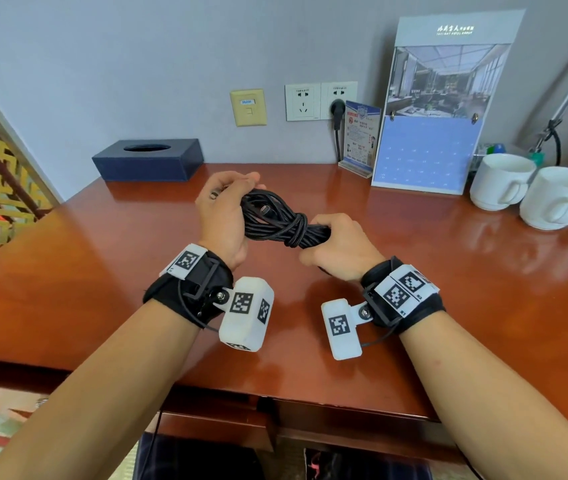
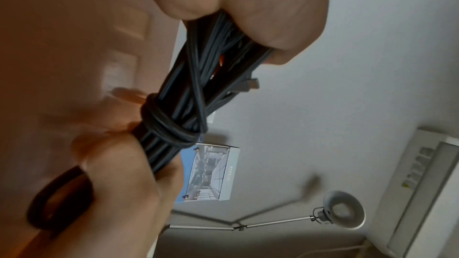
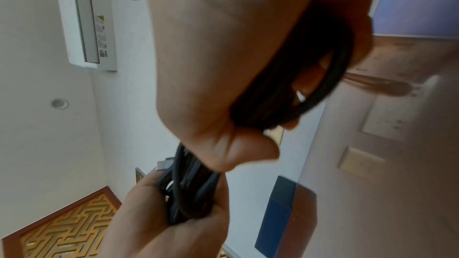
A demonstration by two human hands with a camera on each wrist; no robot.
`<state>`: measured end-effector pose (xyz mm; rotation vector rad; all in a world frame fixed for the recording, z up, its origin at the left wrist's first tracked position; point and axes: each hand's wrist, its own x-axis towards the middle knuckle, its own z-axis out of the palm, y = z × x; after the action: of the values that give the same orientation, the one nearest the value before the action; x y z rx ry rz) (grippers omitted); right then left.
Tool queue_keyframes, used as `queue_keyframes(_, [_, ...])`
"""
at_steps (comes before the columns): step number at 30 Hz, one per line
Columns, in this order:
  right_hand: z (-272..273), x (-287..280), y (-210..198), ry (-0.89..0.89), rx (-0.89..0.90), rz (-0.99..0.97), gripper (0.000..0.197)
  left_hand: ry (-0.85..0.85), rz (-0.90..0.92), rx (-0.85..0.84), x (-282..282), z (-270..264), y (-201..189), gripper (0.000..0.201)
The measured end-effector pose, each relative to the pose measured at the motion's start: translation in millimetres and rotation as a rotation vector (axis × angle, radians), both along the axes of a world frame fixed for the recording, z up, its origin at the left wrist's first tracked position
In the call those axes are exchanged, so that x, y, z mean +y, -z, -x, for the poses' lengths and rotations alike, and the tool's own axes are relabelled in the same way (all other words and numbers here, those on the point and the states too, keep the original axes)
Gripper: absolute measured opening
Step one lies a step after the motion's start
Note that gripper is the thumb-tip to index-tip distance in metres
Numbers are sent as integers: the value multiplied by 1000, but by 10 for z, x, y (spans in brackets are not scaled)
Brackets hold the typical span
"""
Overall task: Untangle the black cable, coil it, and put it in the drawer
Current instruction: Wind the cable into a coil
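Black cable point(image 3: 285, 85) bundle in both fists, right hand point(image 3: 223, 66) nearest.

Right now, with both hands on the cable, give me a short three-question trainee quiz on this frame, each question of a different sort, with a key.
1. True or false: the black cable lies loose on the desk.
2. Multiple choice: where is the turn of cable wrapped around the bundle? A) beside the right hand B) inside the left hand C) there is no wrap
3. Fill in: the two white mugs stand at the desk's far ____ side.

Key: 1 false, both hands hold it above the desk; 2 A; 3 right.
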<state>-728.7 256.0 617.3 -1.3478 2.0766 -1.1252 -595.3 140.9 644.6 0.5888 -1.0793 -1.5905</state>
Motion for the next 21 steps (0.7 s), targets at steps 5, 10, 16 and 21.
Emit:
queue_keyframes(5, [-8,-23,11,-134,-77,-170,17,19,170,-182,-49,-42,-30,8])
queue_keyframes(10, [-16,-2,54,-122,-86,-120,28,-103,26,-221,5,14,3,36])
queue_keyframes(16, [-13,-14,78,-48,-136,3,30,-196,-42,-100,31,127,-21,43])
queue_keyframes(21, [-35,-6,64,-80,-84,21,22,-107,-96,-117,-6,6,45,32])
